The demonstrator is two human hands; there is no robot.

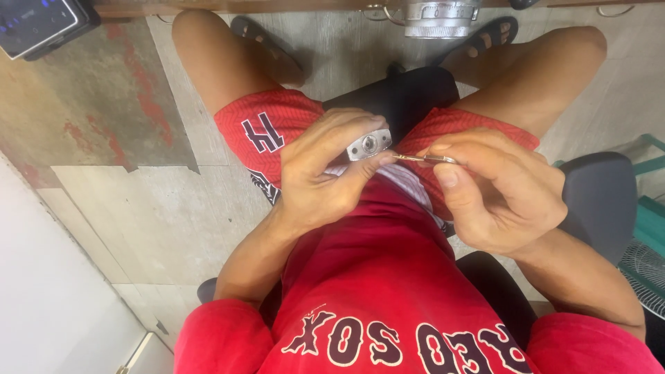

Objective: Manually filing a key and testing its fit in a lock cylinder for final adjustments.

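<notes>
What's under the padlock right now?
The left hand wraps under the padlock, its fingers hiding the body and shackle. Below are red shorts and a black chair seat. The right hand holds a thin metal pick beside it.

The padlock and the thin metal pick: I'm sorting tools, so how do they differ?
The padlock is blocky and silver with a round keyhole; the thin metal pick is slim and flat. The padlock sits gripped in the left hand; the pick is pinched by the right hand, lying roughly level. Both are metal.
</notes>
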